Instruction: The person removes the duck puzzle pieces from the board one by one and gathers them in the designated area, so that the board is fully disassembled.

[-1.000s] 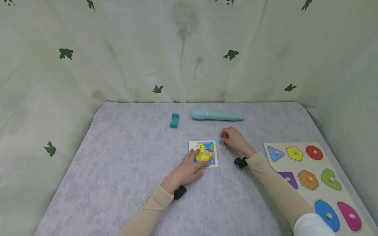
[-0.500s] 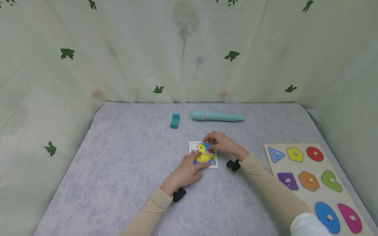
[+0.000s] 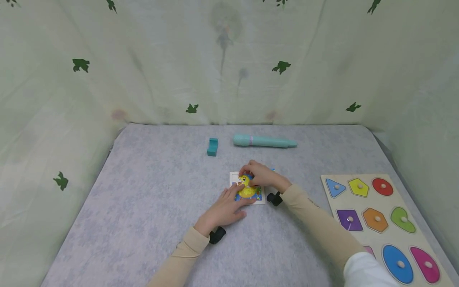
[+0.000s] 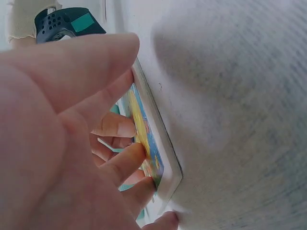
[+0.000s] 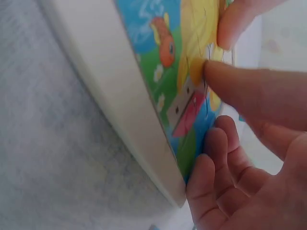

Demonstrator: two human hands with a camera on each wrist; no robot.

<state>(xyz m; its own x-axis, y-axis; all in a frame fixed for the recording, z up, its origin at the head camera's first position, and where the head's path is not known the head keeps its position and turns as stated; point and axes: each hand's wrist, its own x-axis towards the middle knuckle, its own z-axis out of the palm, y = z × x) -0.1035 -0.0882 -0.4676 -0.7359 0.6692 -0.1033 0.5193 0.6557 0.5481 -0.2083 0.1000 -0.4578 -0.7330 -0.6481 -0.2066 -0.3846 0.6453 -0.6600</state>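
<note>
A small square duck puzzle with a white frame lies on the table, with bare white showing at its upper left. My left hand rests across its lower left side, fingers spread onto the picture and frame. Over the upper part, my right hand curls its fingers at the far edge and sets its thumb on the yellow duck, around a puzzle piece at the duck's head. A small blue thing shows just behind the right hand, mostly hidden.
A teal pen-shaped toy and a small teal block lie toward the back of the table. A wooden knob-shape board covers the right side, partly beneath the right sleeve. A pale curtain hangs behind the table.
My right hand has moved left from the small blue and orange piece beside the puzzle to the duck's head. The blue thing shows behind it. My left hand stays in place.
</note>
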